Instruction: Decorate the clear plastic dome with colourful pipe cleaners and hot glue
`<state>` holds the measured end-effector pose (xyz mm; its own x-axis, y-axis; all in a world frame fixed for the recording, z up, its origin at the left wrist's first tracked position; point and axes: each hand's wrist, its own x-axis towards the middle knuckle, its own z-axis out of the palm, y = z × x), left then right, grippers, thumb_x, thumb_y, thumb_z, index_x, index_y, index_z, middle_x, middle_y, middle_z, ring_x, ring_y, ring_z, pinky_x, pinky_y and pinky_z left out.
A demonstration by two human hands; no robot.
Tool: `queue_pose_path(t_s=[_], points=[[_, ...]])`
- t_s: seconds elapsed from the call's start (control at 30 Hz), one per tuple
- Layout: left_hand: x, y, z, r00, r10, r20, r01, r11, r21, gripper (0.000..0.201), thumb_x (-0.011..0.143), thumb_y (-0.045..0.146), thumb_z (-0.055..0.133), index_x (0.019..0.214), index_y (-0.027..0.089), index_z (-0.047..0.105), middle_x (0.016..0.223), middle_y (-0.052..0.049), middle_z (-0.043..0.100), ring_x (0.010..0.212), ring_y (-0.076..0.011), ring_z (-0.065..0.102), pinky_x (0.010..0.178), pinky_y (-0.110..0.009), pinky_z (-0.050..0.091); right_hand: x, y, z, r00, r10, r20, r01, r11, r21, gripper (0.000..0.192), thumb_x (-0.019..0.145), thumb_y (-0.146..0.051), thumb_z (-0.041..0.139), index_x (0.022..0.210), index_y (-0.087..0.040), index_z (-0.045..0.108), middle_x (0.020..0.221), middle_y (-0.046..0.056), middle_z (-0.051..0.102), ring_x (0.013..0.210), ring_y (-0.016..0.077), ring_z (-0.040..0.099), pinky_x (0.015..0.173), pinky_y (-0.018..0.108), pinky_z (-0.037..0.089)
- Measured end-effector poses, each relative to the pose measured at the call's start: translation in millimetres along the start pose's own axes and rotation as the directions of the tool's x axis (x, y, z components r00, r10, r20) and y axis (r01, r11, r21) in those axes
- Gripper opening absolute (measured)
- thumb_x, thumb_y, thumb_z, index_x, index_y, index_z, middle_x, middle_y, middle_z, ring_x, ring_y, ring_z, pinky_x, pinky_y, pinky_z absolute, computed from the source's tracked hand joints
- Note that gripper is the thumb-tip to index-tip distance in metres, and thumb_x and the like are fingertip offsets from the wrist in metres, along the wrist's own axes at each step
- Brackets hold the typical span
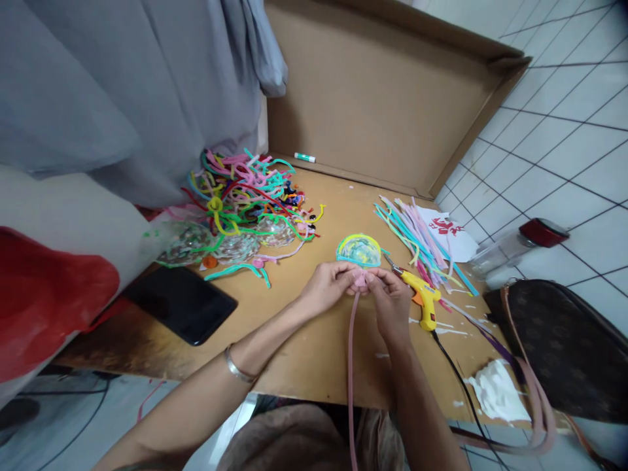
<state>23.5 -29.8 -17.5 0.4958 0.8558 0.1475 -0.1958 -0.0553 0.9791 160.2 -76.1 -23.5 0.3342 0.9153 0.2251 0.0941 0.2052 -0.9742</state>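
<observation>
Both hands meet at the middle of a wooden tabletop (304, 353). My left hand (330, 286) and my right hand (391, 297) pinch the top end of a long pink pipe cleaner (351, 366), which hangs down toward my lap. Its curled tip sits between my fingertips, just below a round clear dome (358, 250) rimmed with yellow and teal pipe cleaner. A silver bangle (239, 371) is on my left wrist.
A yellow glue gun (422, 297) with a black cord lies right of my hands. Straight pipe cleaners (422, 242) lie beyond it, a tangled colourful pile (245, 193) at left. A black phone (182, 303), brown bag (564, 347), clear jar with a red lid (520, 245) and cardboard wall (373, 98) surround the work area.
</observation>
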Motion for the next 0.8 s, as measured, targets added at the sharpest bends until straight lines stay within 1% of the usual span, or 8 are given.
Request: queue_pose_path(t_s=[0.07, 0.17, 0.33, 0.43, 0.57, 0.7, 0.8], points=[[-0.1, 0.3, -0.5, 1.0, 0.002, -0.009, -0.001, 1.0, 0.028, 0.037, 0.081, 0.049, 0.063, 0.081, 0.013, 0.07, 0.068, -0.002, 0.067, 0.059, -0.0104, 0.059, 0.061, -0.022, 0.049, -0.3, -0.1, -0.1, 1.0, -0.002, -0.005, 0.002, 1.0, -0.001, 0.016, 0.078, -0.035, 0.068, 0.081, -0.019, 0.068, 0.069, 0.0, 0.07, 0.06, 0.0135, 0.063, 0.06, 0.028, 0.053], [0.1, -2.2, -0.5, 1.0, 0.001, -0.022, 0.001, 0.998, 0.062, 0.036, 0.081, 0.048, 0.064, 0.082, 0.013, 0.07, 0.068, -0.002, 0.068, 0.057, -0.0104, 0.059, 0.06, -0.022, 0.05, -1.5, -1.1, 0.8, 1.0, -0.009, -0.024, 0.009, 1.0, 0.001, 0.016, 0.077, -0.034, 0.069, 0.079, -0.019, 0.066, 0.068, 0.0, 0.069, 0.057, 0.0129, 0.063, 0.059, 0.027, 0.053], [-0.2, -5.2, -0.1, 1.0, 0.011, -0.025, -0.008, 0.994, 0.113, 0.036, 0.082, 0.047, 0.063, 0.076, 0.013, 0.07, 0.065, -0.002, 0.068, 0.055, -0.0097, 0.057, 0.058, -0.021, 0.048, -3.1, -2.7, 1.8, 1.0, -0.011, -0.015, 0.011, 1.0, -0.007, 0.016, 0.078, -0.033, 0.069, 0.077, -0.019, 0.063, 0.064, -0.001, 0.067, 0.057, 0.0125, 0.063, 0.056, 0.025, 0.051], [-0.7, -4.4, 0.1, 1.0, 0.028, -0.013, -0.026, 0.99, 0.14, 0.034, 0.083, 0.045, 0.062, 0.074, 0.013, 0.07, 0.066, -0.002, 0.068, 0.055, -0.0092, 0.056, 0.058, -0.02, 0.047, -2.8, -1.0, 0.9, 1.0, 0.007, -0.007, -0.007, 1.0, -0.007, 0.015, 0.078, -0.033, 0.069, 0.08, -0.019, 0.064, 0.065, -0.001, 0.068, 0.057, 0.0131, 0.063, 0.056, 0.025, 0.051], [-0.6, -4.2, 0.7, 1.0, 0.026, -0.006, -0.025, 0.995, 0.094, 0.033, 0.082, 0.045, 0.063, 0.073, 0.014, 0.07, 0.066, -0.002, 0.069, 0.054, -0.0093, 0.057, 0.058, -0.021, 0.048, -1.9, 1.5, -0.5, 1.0, 0.007, 0.017, -0.007, 1.0, -0.02, 0.017, 0.078, -0.033, 0.068, 0.089, -0.019, 0.068, 0.072, 0.001, 0.071, 0.061, 0.014, 0.064, 0.059, 0.026, 0.052], [-0.4, -2.1, 1.8, 1.0, -0.018, -0.021, 0.019, 0.999, 0.037, 0.033, 0.08, 0.046, 0.065, 0.074, 0.013, 0.069, 0.067, -0.003, 0.07, 0.054, -0.0091, 0.058, 0.057, -0.021, 0.049, -0.3, 0.7, -1.2, 0.999, -0.02, 0.047, 0.022, 0.999, -0.043, 0.014, 0.079, -0.033, 0.067, 0.083, -0.019, 0.07, 0.074, 0.001, 0.07, 0.063, 0.0133, 0.062, 0.059, 0.026, 0.051], [-0.6, 0.7, 2.7, 0.998, -0.059, -0.034, 0.06, 0.998, 0.008, 0.034, 0.078, 0.046, 0.068, 0.074, 0.013, 0.069, 0.067, -0.003, 0.07, 0.054, -0.009, 0.059, 0.057, -0.021, 0.05, 1.7, -0.7, -2.0, 0.998, -0.03, 0.059, 0.032, 0.998, -0.046, 0.014, 0.078, -0.033, 0.067, 0.082, -0.019, 0.07, 0.078, 0.001, 0.068, 0.067, 0.0135, 0.062, 0.061, 0.025, 0.051]])
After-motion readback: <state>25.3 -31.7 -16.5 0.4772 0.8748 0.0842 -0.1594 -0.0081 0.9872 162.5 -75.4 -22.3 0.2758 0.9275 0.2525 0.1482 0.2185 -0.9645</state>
